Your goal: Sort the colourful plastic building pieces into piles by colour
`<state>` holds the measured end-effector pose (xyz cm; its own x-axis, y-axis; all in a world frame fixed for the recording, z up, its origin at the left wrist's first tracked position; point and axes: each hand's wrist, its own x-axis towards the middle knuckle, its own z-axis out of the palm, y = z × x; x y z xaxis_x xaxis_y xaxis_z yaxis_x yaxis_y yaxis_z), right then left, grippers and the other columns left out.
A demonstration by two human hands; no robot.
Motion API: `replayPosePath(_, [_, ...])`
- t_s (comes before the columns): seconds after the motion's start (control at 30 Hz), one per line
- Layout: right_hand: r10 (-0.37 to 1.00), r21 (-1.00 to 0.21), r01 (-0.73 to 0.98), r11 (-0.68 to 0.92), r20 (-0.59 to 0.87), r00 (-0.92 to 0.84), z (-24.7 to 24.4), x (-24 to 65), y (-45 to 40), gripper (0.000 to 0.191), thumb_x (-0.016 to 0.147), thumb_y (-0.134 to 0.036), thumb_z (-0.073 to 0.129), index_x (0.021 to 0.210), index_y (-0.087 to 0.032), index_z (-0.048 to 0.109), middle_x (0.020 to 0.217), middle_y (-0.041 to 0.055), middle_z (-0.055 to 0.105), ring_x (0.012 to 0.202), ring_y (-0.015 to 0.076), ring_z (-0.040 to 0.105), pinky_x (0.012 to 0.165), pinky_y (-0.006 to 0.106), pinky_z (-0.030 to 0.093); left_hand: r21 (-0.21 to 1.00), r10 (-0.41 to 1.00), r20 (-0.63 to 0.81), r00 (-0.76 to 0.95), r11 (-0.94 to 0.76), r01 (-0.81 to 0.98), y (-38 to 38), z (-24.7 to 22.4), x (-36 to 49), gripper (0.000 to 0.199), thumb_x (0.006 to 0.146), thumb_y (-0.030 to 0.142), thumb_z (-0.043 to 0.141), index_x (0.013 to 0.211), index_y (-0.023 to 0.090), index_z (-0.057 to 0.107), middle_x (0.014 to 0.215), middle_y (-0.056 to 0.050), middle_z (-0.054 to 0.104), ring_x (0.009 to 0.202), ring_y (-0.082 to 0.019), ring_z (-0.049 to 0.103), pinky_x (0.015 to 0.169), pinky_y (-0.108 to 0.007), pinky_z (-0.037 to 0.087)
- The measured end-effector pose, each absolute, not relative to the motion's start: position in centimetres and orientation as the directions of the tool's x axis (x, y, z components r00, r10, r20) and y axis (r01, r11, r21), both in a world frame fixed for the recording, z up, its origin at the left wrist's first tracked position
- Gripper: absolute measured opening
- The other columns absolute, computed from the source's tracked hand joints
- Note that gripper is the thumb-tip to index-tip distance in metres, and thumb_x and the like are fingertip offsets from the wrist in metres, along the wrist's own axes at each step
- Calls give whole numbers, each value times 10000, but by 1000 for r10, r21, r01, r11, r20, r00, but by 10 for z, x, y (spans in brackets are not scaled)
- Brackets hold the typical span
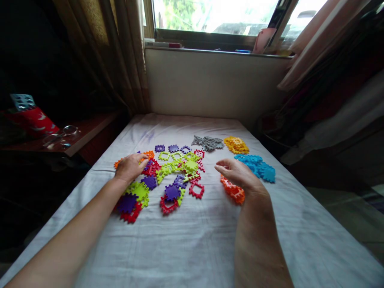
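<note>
My left hand [130, 167] is over the left part of a mixed heap of plastic interlocking tiles, its fingers bent and slightly apart, with no tile visibly between them. Close to its fingertips lie orange tiles [149, 154] and red tiles [153, 168]. My right hand [237, 173] hovers over a small pile of orange tiles [232, 191], fingers stretched out and nothing seen in them. Between the hands are lime green tiles [171, 168], purple tiles [173, 192] and a red frame-shaped tile [196, 191]. My left hand hides some of the heap.
Sorted piles of grey tiles [208, 143], yellow tiles [236, 145] and blue tiles [256, 166] lie toward the back right of the sheet-covered surface [180, 248]. A wooden side table [90, 132] with glasses [70, 130] stands at left. Beyond is a wall below a window.
</note>
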<state>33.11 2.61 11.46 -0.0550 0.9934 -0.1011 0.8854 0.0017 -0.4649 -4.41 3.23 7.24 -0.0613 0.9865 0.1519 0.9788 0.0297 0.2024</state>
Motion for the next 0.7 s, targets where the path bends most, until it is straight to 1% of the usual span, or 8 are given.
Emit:
replayPosePath(0.13, [994, -468, 884, -13, -106, -41, 121, 332, 23, 316, 912, -358, 570, 1127, -207, 745, 1169, 103, 739, 1048, 241, 691, 876, 309, 516, -9, 991, 86, -98, 100, 995, 68, 72, -68, 464, 833, 475, 570, 1224, 252, 682, 1414, -118, 594, 1329, -349, 484, 1096, -495, 342])
replayPosePath(0.23, [993, -474, 881, -15, -111, -42, 122, 333, 23, 307, 907, -336, 572, 1123, -205, 746, 1171, 101, 738, 1058, 241, 689, 897, 317, 516, -45, 989, -13, -144, 144, 989, 84, 70, -75, 512, 797, 578, 603, 1188, 264, 705, 1500, -129, 509, 1414, -405, 360, 1119, -584, 260])
replayPosePath(0.3, [993, -479, 878, -16, -111, -42, 121, 334, 24, 316, 914, -341, 563, 1135, -201, 741, 1175, 102, 736, 1061, 238, 688, 904, 318, 514, -38, 987, -46, -157, 155, 987, 88, 70, -75, 497, 768, 586, 631, 1140, 269, 719, 1489, -128, 521, 1408, -409, 368, 1108, -588, 269])
replayPosePath(0.37, [993, -489, 872, -13, -105, -44, 120, 334, 24, 316, 916, -345, 563, 1136, -203, 740, 1172, 101, 737, 1058, 233, 689, 900, 314, 516, -18, 988, -24, -152, 151, 988, 87, 72, -73, 459, 740, 544, 662, 1102, 267, 714, 1383, -127, 615, 1335, -378, 469, 1093, -548, 308])
replayPosePath(0.47, [995, -497, 867, -13, -89, -36, 118, 334, 24, 301, 904, -355, 588, 1117, -214, 748, 1156, 97, 744, 1050, 237, 693, 894, 317, 522, 67, 980, 66, -188, 183, 981, 80, 77, -69, 335, 753, 454, 638, 1021, 264, 700, 1080, -84, 749, 1080, -299, 649, 989, -424, 422])
replayPosePath(0.53, [996, -505, 863, -13, -81, -33, 119, 334, 24, 298, 905, -356, 593, 1118, -216, 747, 1150, 98, 746, 1041, 239, 697, 887, 324, 526, 180, 967, 124, -222, 198, 963, 75, 81, -65, 260, 778, 434, 600, 953, 265, 692, 944, -47, 759, 923, -255, 688, 863, -350, 472])
replayPosePath(0.6, [997, -510, 860, -18, -78, -26, 121, 333, 24, 291, 913, -353, 586, 1113, -216, 746, 1132, 98, 752, 1029, 240, 701, 882, 333, 529, 322, 951, 189, -246, 176, 930, 69, 87, -57, 236, 782, 438, 593, 909, 260, 680, 902, -28, 755, 848, -226, 689, 768, -309, 483])
replayPosePath(0.7, [999, -524, 851, -14, -52, -16, 121, 326, 25, 265, 920, -334, 586, 1092, -213, 746, 1121, 96, 755, 1038, 242, 699, 912, 354, 523, 507, 932, 283, -227, 55, 860, 60, 99, -32, 231, 766, 433, 617, 884, 240, 662, 875, -21, 749, 800, -195, 678, 728, -283, 485])
